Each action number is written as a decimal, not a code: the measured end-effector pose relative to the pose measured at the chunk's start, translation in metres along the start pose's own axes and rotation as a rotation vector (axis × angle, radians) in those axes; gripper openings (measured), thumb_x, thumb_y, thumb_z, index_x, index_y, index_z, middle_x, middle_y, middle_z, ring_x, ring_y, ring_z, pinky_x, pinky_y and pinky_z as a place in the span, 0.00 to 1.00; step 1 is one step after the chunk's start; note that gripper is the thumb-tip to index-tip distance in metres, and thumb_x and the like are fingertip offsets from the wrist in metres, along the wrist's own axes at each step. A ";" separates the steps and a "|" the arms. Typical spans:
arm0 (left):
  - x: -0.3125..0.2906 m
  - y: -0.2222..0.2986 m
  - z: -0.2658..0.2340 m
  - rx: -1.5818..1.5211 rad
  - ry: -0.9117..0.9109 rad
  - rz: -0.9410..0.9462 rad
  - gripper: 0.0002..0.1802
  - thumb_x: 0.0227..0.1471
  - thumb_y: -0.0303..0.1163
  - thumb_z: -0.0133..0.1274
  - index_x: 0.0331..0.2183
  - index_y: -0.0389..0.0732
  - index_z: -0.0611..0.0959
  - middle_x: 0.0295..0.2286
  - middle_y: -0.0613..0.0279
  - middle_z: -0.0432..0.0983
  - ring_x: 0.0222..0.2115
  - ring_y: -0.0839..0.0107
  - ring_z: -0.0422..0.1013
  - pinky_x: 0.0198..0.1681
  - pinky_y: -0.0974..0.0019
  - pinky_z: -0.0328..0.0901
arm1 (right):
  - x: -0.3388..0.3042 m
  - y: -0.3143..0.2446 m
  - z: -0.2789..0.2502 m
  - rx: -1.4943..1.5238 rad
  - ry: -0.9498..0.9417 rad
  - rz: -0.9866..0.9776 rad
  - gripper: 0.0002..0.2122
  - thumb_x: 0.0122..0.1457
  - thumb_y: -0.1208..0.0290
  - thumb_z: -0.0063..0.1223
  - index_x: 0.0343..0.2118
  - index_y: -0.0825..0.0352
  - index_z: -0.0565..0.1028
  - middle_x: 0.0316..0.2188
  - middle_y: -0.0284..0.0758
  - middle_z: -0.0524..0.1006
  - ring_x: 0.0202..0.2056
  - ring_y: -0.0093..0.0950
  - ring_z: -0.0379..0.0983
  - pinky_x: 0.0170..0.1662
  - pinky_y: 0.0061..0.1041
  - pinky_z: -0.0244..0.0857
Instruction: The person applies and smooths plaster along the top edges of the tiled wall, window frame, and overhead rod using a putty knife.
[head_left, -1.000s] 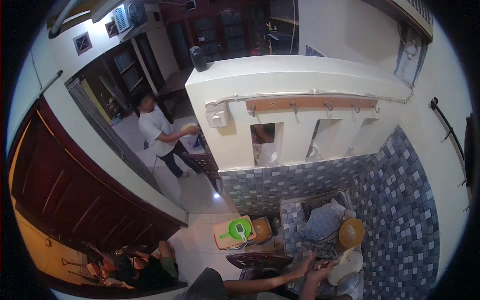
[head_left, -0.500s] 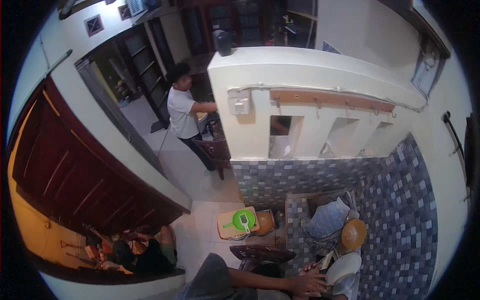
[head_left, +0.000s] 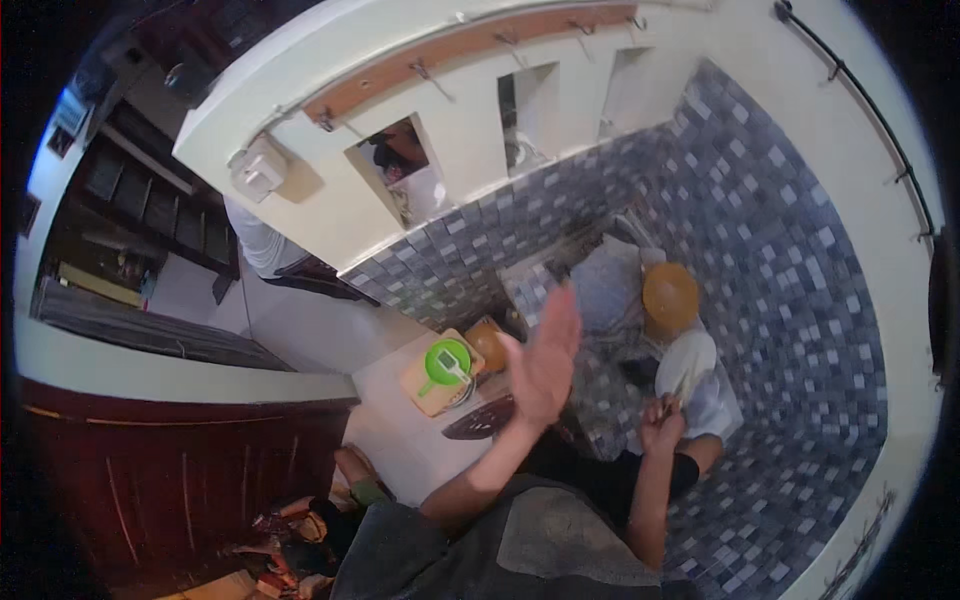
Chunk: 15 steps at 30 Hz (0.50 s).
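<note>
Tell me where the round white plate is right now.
In the head view, the round white plate is right of centre, just below the orange bowl and just above the right hand in the picture.

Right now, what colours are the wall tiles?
The wall tiles mix light and dark greys; best in head view.

Open air lies between the raised left grip [head_left: 545, 370] and the right grip [head_left: 662, 425], above grey mosaic tiles [head_left: 605, 400]. Forward of the right grip, a round whitish disc [head_left: 692, 352] and a round orange-yellow vessel [head_left: 672, 300] obstruct. A dark carved wooden chair back [head_left: 478, 420] obstructs beside the left forearm; a grey mosaic-tiled wall [head_left: 790, 300] bounds the right.
</note>
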<state>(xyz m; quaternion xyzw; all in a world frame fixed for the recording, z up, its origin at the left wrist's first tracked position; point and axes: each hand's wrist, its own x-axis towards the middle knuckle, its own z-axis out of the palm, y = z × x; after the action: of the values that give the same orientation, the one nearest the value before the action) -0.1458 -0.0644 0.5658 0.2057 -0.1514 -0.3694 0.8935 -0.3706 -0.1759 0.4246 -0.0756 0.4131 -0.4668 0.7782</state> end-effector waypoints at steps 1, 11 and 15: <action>0.011 0.025 0.011 0.001 0.006 0.089 0.48 0.54 0.66 0.22 0.61 0.36 0.47 0.62 0.54 0.40 0.63 0.64 0.39 0.64 0.61 0.36 | -0.009 0.005 0.013 0.010 0.014 0.027 0.17 0.66 0.56 0.33 0.25 0.62 0.64 0.15 0.29 0.61 0.16 0.23 0.54 0.16 0.22 0.48; 0.017 0.055 0.044 -0.096 -0.081 0.309 0.48 0.54 0.67 0.21 0.61 0.37 0.43 0.63 0.55 0.33 0.64 0.64 0.33 0.64 0.60 0.33 | -0.049 -0.036 0.043 0.216 -0.109 0.041 0.13 0.66 0.62 0.35 0.29 0.65 0.65 0.19 0.29 0.64 0.17 0.22 0.57 0.18 0.22 0.56; 0.017 0.053 0.034 0.216 -0.085 0.340 0.47 0.55 0.65 0.23 0.61 0.36 0.44 0.62 0.53 0.36 0.63 0.60 0.36 0.64 0.58 0.35 | -0.049 -0.038 0.026 0.134 -0.280 0.081 0.13 0.66 0.62 0.36 0.30 0.65 0.66 0.20 0.30 0.64 0.19 0.22 0.60 0.19 0.21 0.60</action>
<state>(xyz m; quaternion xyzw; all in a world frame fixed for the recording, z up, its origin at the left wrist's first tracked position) -0.1166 -0.0513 0.6231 0.2562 -0.2604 -0.2034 0.9084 -0.3887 -0.1650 0.4886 -0.0709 0.2714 -0.4465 0.8497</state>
